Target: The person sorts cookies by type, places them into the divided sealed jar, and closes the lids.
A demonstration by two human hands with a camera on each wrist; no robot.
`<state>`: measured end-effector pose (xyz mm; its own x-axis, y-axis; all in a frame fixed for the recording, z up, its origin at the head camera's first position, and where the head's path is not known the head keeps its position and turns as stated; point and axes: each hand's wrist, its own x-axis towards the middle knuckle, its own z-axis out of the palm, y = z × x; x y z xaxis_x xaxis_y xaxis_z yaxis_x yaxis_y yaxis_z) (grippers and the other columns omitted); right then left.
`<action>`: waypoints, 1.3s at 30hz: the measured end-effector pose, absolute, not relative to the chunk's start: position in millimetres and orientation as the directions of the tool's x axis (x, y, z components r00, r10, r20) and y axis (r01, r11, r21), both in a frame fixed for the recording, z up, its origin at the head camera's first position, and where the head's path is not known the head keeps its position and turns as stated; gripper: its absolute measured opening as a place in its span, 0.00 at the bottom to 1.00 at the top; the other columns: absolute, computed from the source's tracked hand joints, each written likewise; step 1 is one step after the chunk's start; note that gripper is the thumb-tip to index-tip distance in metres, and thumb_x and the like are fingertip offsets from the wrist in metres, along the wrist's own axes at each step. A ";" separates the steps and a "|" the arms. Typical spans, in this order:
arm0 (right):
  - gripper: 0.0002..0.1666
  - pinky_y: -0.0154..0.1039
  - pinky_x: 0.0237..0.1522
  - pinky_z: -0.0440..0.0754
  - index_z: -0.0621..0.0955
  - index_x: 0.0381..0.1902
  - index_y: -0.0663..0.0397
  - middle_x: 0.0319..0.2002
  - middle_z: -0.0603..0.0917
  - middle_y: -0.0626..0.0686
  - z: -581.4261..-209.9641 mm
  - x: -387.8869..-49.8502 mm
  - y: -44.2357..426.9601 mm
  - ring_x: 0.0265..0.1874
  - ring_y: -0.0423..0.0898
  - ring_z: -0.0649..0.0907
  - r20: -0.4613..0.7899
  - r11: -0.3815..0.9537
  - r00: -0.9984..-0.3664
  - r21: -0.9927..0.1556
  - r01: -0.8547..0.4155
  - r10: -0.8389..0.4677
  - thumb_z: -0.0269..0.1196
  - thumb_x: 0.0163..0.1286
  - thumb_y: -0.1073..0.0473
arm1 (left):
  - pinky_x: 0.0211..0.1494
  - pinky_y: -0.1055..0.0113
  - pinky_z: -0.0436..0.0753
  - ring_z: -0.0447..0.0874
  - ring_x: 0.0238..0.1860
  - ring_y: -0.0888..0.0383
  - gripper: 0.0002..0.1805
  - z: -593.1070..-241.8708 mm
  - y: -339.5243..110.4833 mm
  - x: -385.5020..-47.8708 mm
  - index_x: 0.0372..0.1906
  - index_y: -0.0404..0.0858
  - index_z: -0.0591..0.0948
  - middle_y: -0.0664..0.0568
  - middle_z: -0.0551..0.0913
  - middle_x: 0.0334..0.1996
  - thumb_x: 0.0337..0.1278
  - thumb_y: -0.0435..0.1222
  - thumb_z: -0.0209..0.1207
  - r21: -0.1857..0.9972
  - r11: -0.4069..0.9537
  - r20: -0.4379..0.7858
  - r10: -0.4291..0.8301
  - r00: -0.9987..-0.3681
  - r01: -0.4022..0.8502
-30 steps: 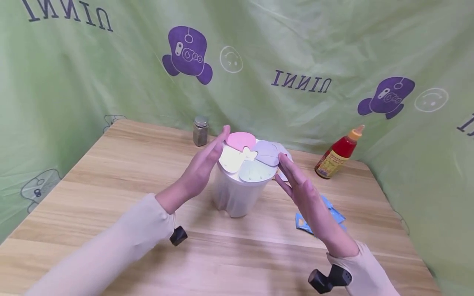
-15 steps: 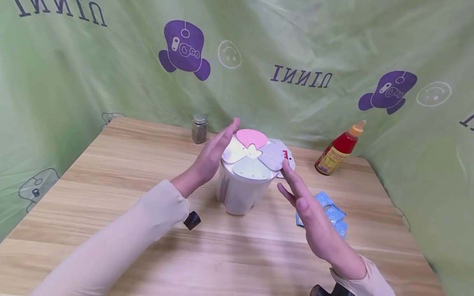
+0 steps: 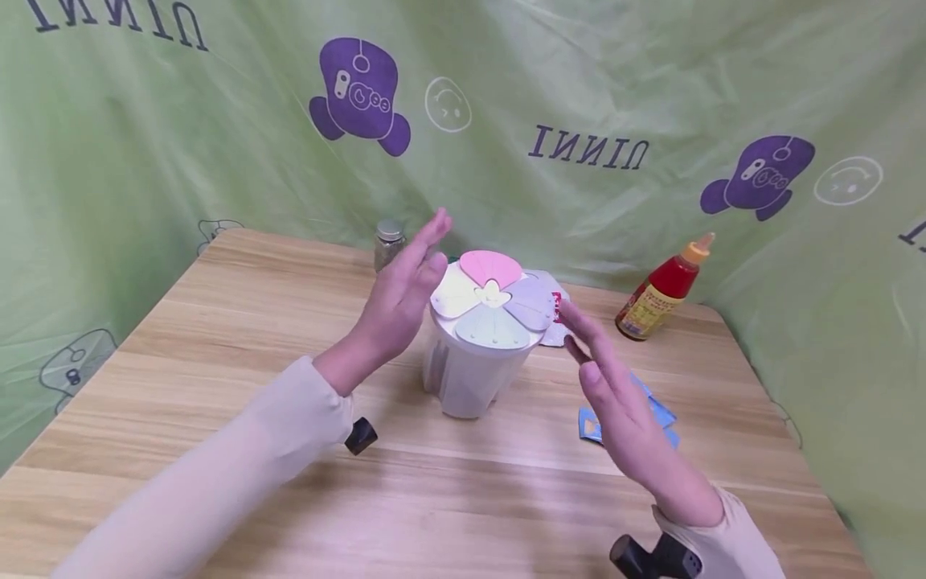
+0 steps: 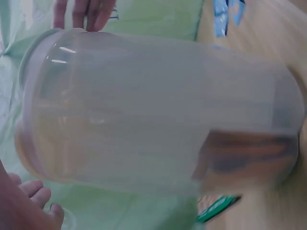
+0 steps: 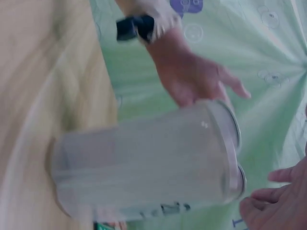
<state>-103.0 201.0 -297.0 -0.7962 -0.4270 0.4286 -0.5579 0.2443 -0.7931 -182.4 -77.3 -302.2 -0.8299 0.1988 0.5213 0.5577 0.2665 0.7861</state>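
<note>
A translucent canister [image 3: 470, 378] stands upright on the table, its lid [image 3: 492, 299] carrying petal-shaped flaps in pink, lavender, pale green and pale yellow. My left hand [image 3: 394, 301] is just left of the lid, fingers extended and apart from it. On the other side, my right hand [image 3: 625, 402] has its fingers extended beside the lid's right edge; neither hand holds anything. Through the canister wall [image 4: 144, 105], the left wrist view shows something brown low in one section. Dark printing marks the wall in the right wrist view.
A red sauce bottle [image 3: 658, 297] with a yellow cap stands back right. Blue sachets [image 3: 589, 425] lie partly behind the right hand. A spice jar [image 3: 388, 237] is at the back edge, partly hidden. A pale packet [image 3: 553, 334] shows behind the canister. A green curtain surrounds the table.
The canister has turned clockwise as seen from above, shifting the petals round. Both hands have since drawn outward from the lid, the left to the left and the right to the right.
</note>
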 end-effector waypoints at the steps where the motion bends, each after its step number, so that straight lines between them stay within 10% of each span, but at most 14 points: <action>1: 0.31 0.24 0.80 0.61 0.60 0.83 0.53 0.82 0.62 0.55 -295.1 -106.0 201.9 0.82 0.41 0.63 0.444 0.270 -0.792 -0.771 -0.576 -0.419 0.45 0.85 0.62 | 0.88 0.52 0.60 0.60 0.84 0.53 0.41 -300.9 -79.7 -180.6 0.84 0.43 0.58 0.50 0.63 0.83 0.78 0.63 0.40 0.748 0.312 0.550 0.201 -0.811 0.585; 9: 0.36 0.31 0.79 0.69 0.78 0.71 0.52 0.72 0.79 0.53 -289.0 -132.0 202.3 0.76 0.45 0.74 0.591 0.457 -0.645 -0.457 -0.763 -0.485 0.73 0.65 0.70 | 0.83 0.51 0.70 0.75 0.75 0.46 0.32 -294.7 -95.7 -166.7 0.74 0.37 0.75 0.46 0.79 0.72 0.67 0.42 0.65 0.383 0.475 0.668 0.451 -0.593 0.792; 17: 0.26 0.36 0.83 0.64 0.83 0.66 0.53 0.65 0.86 0.56 -284.2 -151.0 199.5 0.70 0.52 0.81 0.562 0.420 -0.503 -0.282 -0.863 -0.656 0.67 0.73 0.53 | 0.75 0.51 0.79 0.86 0.66 0.46 0.26 -299.9 -100.0 -161.5 0.62 0.36 0.85 0.44 0.87 0.61 0.61 0.41 0.73 0.144 0.409 0.699 0.603 -0.385 0.901; 39: 0.26 0.35 0.78 0.71 0.86 0.61 0.56 0.60 0.89 0.58 -283.6 -157.5 200.8 0.68 0.45 0.83 0.569 0.361 -0.495 -0.339 -0.869 -0.657 0.71 0.65 0.72 | 0.70 0.56 0.84 0.89 0.60 0.48 0.18 -296.8 -100.7 -162.1 0.55 0.34 0.89 0.47 0.92 0.53 0.60 0.29 0.71 0.131 0.350 0.720 0.609 -0.331 0.928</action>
<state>-157.5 200.8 -283.6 -0.4947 -0.6568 0.5691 -0.8689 0.3608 -0.3389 -162.1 -100.7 -296.8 -0.3312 0.6093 0.7205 0.9277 0.3495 0.1309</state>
